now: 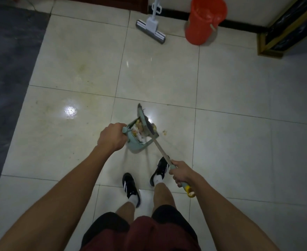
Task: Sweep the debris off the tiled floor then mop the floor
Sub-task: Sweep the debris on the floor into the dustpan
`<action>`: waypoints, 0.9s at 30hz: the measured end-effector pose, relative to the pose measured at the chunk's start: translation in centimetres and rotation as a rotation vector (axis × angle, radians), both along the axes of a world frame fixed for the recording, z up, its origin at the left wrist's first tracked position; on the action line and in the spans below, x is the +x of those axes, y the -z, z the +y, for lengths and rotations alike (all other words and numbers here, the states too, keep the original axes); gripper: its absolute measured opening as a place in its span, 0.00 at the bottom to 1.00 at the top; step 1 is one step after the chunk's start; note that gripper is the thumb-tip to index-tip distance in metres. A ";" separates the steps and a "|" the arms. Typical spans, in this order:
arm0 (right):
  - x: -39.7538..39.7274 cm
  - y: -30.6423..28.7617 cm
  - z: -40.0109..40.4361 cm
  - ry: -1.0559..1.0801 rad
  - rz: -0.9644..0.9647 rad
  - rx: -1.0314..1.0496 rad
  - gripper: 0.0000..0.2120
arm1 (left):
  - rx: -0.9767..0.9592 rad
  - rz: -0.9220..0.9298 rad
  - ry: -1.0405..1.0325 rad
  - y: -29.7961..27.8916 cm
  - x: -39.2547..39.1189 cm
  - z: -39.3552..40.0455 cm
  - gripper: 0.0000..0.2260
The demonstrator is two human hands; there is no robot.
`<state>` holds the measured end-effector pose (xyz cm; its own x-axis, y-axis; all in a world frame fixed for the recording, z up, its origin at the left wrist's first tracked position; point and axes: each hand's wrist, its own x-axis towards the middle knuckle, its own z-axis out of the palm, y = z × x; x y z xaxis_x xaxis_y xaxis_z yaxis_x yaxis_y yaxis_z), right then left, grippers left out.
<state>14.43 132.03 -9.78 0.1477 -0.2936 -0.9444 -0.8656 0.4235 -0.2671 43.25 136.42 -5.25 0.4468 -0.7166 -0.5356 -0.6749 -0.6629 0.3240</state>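
Gripping the dustpan (140, 136) handle left hand (112, 135) and broom (160, 144) right hand (182, 173), I'm risking scattering the crumbs (165, 132) at the pan's three o'clock by flicking.

- We have one view only: a head-worn wide-angle camera, looking forward and steeply down.
- Forearms close below us; tiled floor (167, 69) fills the frame, wall (243, 9) farthest.
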 end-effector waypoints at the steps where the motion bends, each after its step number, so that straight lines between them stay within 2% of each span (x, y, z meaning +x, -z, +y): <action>1: 0.1 -0.4 0.7 0.025 -0.005 0.005 0.24 | -0.005 0.003 -0.003 0.0 0.0 0.4 0.05; 7: -0.5 -2.3 3.1 0.131 -0.001 -0.052 0.27 | -0.021 -0.001 -0.007 -0.8 0.3 2.7 0.08; 15: -1.8 -5.8 2.2 0.141 0.020 -0.187 0.29 | -0.067 -0.001 -0.038 -3.5 0.9 3.2 0.06; 22: -2.5 -7.3 -1.9 0.116 -0.007 -0.340 0.28 | -0.138 -0.019 -0.049 -5.6 -0.2 -0.7 0.05; 27: -4.9 -8.4 -6.9 0.187 -0.022 -0.380 0.27 | -0.173 -0.041 -0.038 -7.1 -2.6 -6.0 0.05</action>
